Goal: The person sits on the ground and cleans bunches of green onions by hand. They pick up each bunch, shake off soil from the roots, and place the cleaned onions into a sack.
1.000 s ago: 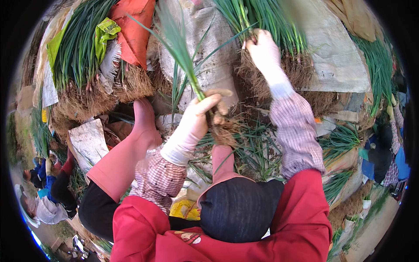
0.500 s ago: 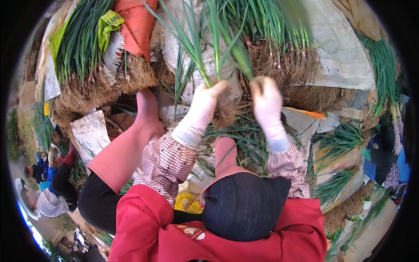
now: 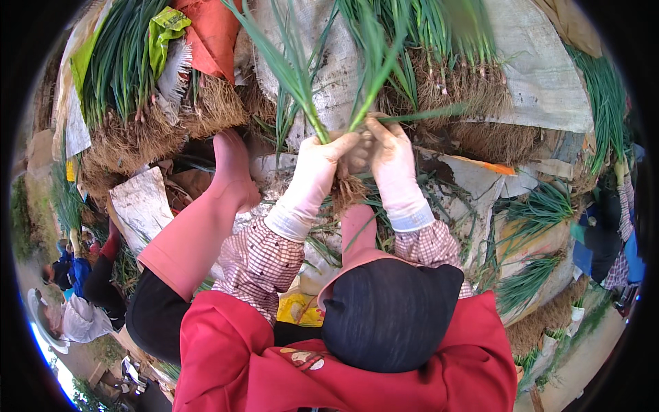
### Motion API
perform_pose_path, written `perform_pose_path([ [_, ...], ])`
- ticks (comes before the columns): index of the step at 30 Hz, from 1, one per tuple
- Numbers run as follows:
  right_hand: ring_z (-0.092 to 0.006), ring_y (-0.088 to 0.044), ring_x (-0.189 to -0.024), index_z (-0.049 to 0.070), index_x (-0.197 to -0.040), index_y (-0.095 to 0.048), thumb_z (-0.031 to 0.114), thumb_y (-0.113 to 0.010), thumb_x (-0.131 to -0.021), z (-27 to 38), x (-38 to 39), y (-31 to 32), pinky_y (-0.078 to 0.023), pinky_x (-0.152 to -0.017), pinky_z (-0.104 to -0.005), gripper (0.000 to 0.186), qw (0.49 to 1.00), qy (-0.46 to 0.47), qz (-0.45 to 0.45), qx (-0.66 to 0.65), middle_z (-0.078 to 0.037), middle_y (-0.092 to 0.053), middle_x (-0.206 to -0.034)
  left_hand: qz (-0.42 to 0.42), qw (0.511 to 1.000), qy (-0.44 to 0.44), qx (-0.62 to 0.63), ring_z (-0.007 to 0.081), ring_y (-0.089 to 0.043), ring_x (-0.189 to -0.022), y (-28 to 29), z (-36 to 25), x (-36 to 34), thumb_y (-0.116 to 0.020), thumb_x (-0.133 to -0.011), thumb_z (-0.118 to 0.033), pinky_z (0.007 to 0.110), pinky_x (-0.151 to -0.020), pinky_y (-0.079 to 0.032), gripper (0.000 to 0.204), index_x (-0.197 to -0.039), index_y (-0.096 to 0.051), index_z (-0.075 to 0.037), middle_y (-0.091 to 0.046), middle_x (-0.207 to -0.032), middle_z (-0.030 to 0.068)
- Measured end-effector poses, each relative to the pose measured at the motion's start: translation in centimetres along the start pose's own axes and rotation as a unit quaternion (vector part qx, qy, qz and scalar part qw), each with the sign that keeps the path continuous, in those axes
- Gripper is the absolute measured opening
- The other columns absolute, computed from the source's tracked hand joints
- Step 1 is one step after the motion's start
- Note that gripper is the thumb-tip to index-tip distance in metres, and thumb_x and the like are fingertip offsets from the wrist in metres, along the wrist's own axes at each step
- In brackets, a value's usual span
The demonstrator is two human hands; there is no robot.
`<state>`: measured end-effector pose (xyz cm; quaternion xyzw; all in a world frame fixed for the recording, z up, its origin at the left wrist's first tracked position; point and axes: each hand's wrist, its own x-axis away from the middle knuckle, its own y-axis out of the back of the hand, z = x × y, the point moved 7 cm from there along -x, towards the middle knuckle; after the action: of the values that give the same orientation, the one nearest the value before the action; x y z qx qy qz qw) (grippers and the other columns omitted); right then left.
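My left hand (image 3: 312, 172), in a pale glove, is closed around a few green onions (image 3: 310, 113), leaves up. Their brown roots (image 3: 349, 191) hang below the fingers. Close beside it, my gloved right hand (image 3: 396, 168) has its fingers bent in toward the base of another green onion stalk (image 3: 369, 96). A long green leaf (image 3: 432, 114) sticks out rightward from the right fingers, slightly blurred. The stalk bases between the two hands are partly hidden by the fingers.
Rooted green onion bunches (image 3: 117, 75) lie at the far left by an orange sheet (image 3: 209, 41); more bunches (image 3: 446, 41) rest on a pale woven sack (image 3: 542, 89) ahead. Loose leaves litter the ground around my pink boots (image 3: 230, 175). Other people (image 3: 86, 295) are at the left and right edges.
My right hand has come left and slightly down, close to my left hand. The stalk it held upright has moved with it, and a leaf now points rightward. The left hand stays about in place.
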<state>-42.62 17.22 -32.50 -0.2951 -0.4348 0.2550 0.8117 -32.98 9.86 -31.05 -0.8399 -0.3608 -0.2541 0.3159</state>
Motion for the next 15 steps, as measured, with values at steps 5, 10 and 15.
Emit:
perform_pose_path([
  [5,-0.0118,-0.050,-0.067,0.004,-0.103,-0.057,0.015,-0.065,-0.091,2.1,0.0,0.6,-0.045,-0.061,-0.0272,0.018,0.995,0.003,0.057,0.081,0.000,-0.053,-0.075,0.076,0.995,0.029,0.065,0.0138,-0.062,-0.062,-2.4,0.2,0.4,-0.062,-0.093,-0.023,0.026,-0.059,-0.051,0.029,-0.101,-0.067,0.004,-0.069,-0.079,0.0089],
  [10,-0.0138,-0.051,-0.057,0.001,-0.103,-0.055,0.020,-0.061,-0.094,0.6,1.8,-2.4,-0.047,-0.055,-0.0313,0.022,0.948,-0.193,0.192,0.165,0.002,-0.044,-0.065,0.180,0.979,0.056,0.072,0.0157,-0.061,-0.057,-2.1,-0.1,2.3,-0.053,-0.097,-0.031,0.026,-0.054,-0.050,0.037,-0.101,-0.063,0.004,-0.067,-0.076,0.0098],
  [15,-0.0098,-0.052,-0.057,0.000,-0.084,-0.063,0.019,-0.071,-0.088,1.5,1.1,-0.3,-0.043,-0.052,-0.0268,0.021,0.959,0.045,0.022,0.279,-0.002,-0.058,-0.067,0.104,0.994,0.024,0.002,0.0164,-0.062,-0.056,-1.5,0.4,1.6,-0.055,-0.097,-0.030,0.026,-0.051,-0.050,0.034,-0.099,-0.062,0.003,-0.067,-0.076,0.0115],
])
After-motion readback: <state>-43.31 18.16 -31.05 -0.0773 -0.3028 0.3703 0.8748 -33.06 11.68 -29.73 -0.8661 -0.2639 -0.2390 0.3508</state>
